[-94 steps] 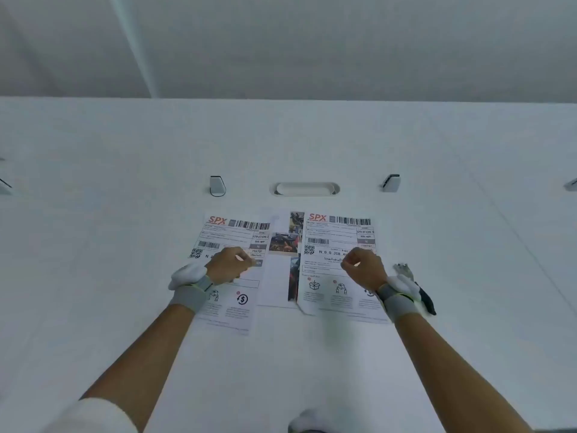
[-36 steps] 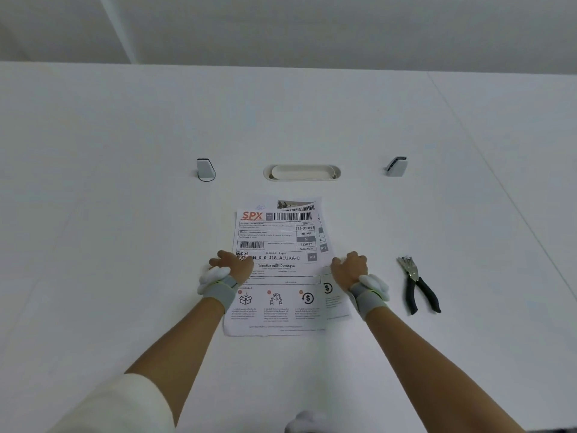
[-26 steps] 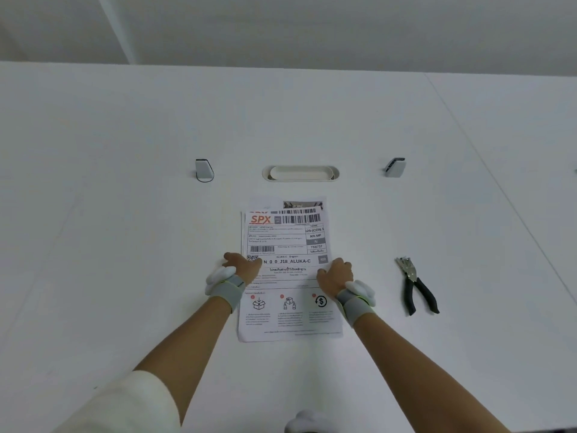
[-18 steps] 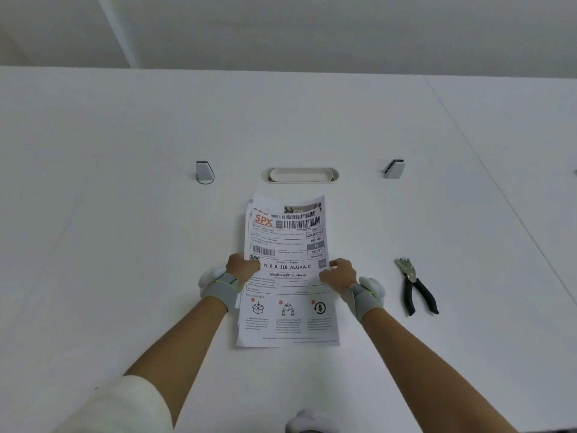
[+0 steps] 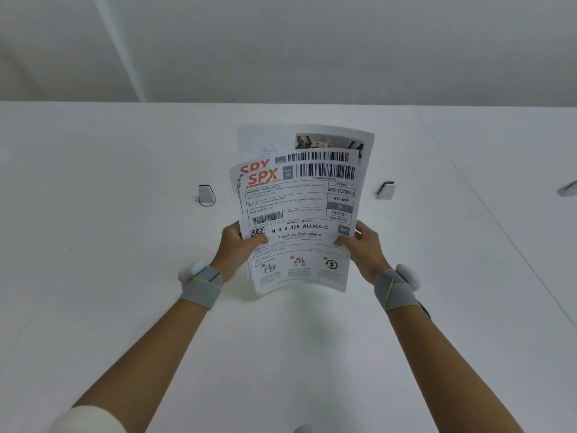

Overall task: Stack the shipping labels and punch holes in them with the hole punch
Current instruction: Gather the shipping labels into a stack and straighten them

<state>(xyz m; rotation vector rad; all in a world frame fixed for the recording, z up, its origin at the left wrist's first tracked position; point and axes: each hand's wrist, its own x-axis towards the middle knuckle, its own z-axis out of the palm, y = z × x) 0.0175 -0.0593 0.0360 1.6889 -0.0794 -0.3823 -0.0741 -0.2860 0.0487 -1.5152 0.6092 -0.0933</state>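
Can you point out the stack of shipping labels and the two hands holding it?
stack of shipping labels (image 5: 299, 226), head view, middle of the front sheet.
left hand (image 5: 237, 248), head view, back of the hand.
right hand (image 5: 362, 248), head view, back of the hand.

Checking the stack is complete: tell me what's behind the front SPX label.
Behind the front label, a second SPX label peeks out above, then a photo-printed sheet. Their lower parts are covered, so any further sheets can't be seen.

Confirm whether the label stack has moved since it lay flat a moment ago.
Yes. The label stack is lifted off the table and stands upright, its top now covering the oval slot, held by the left hand and right hand.
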